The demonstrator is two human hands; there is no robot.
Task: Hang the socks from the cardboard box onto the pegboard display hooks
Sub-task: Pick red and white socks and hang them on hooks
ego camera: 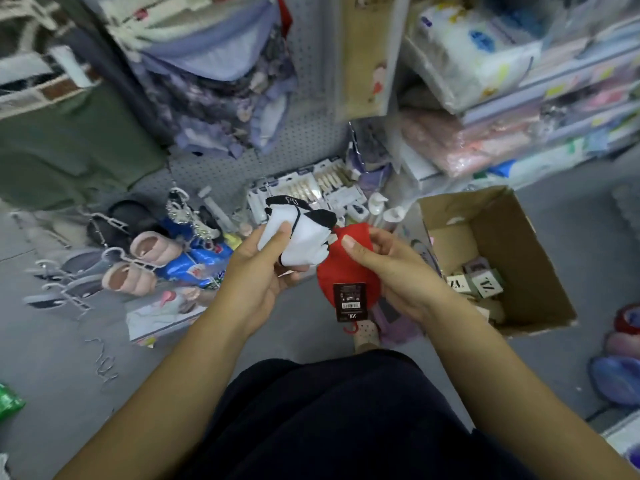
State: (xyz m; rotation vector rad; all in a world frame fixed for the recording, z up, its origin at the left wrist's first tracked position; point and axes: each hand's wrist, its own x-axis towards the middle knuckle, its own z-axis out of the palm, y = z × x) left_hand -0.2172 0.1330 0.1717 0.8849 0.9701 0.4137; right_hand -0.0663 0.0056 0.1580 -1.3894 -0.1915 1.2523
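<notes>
My left hand point(263, 271) grips a white sock pair with black trim point(304, 237), thumb pressed on its front. Beside it, my right hand point(391, 268) holds a red sock pair point(341, 271) with a black label tag point(349, 301) hanging below. The two bundles touch in the middle of the view. An open cardboard box point(519, 244) stands on the floor to the right, with several labelled sock packs point(479, 284) inside. The grey pegboard point(304, 143) rises ahead, with bare hooks point(265, 188) low on it.
Pink slippers point(142, 261), white hangers point(69, 282) and blue packets point(197, 265) lie on the floor at left. Hanging clothes point(214, 84) cover the upper pegboard. Shelves of packaged goods point(502, 98) stand at right. Boxed items point(311, 188) and bottles sit at the pegboard's foot.
</notes>
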